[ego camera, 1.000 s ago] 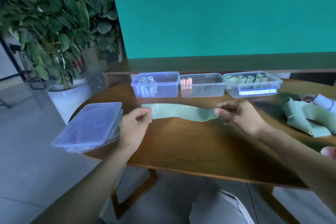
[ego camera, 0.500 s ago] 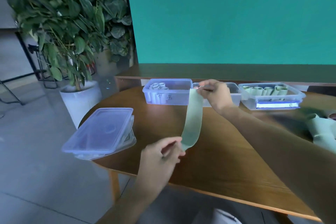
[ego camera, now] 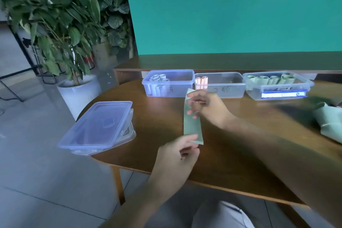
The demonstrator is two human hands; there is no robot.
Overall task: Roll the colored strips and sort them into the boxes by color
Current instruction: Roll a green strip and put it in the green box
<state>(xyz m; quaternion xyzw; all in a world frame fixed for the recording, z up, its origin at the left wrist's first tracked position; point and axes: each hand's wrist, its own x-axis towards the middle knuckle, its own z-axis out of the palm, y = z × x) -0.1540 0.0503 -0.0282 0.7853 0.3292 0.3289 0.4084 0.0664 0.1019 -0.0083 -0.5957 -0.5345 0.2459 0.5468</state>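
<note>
1. Leftmost, a potted plant (ego camera: 61,29) stands on the floor beyond the table's (ego camera: 231,163) left edge.
2. A stack of clear lids (ego camera: 98,127) overhangs the table's left edge.
3. Near the front edge, the left hand (ego camera: 177,155) pinches the near end of a pale green strip (ego camera: 191,124) between thumb and fingertips.
4. The strip runs away from the front edge toward the boxes, unrolled.
5. The right hand (ego camera: 207,109) pinches the strip's far end, its other fingers loosely spread.
6. Along the back edge sit three boxes: a bluish box (ego camera: 168,83) holding pale rolls, a middle box (ego camera: 220,85) holding pink rolls, and a right box (ego camera: 277,85) holding green rolls.
7. At the right edge lies a heap of green strips (ego camera: 329,122).
</note>
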